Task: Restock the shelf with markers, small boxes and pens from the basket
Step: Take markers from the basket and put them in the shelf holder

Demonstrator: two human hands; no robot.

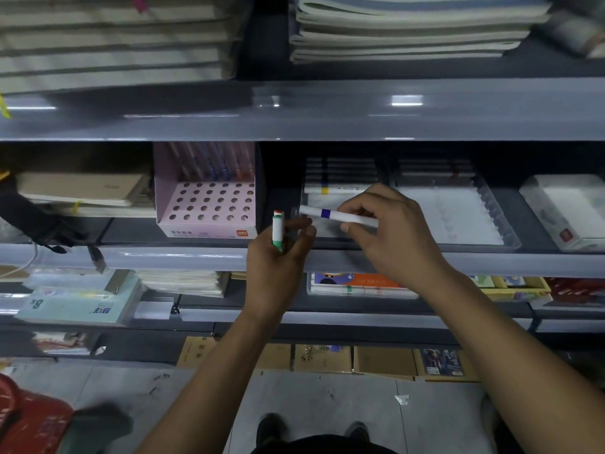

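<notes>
Holding 1 marker in each hand, the person stands at the middle shelf with both arms reaching up and forward from below. The right hand pinches a white marker with a blue band between thumb and fingertips, keeping it nearly level, just over the front of a clear tray where another white marker with a yellow band already lies further back. The left hand has its fingers curled round a second marker, green-bodied with a red tip, held upright just beside the tray's left corner. These markers look light, stiff and smooth-barrelled, so a light pinch near the middle of the barrel should balance them; being round, they will likely roll once laid flat unless set against the tray wall or the markers already there. The right wrist bends slightly down, its forearm angling in from the lower right, while the left forearm rises almost straight from below. A red basket sits on the floor at lower left, well apart from both hands. A pink pen stand with empty holes stands to the left of the tray.
</notes>
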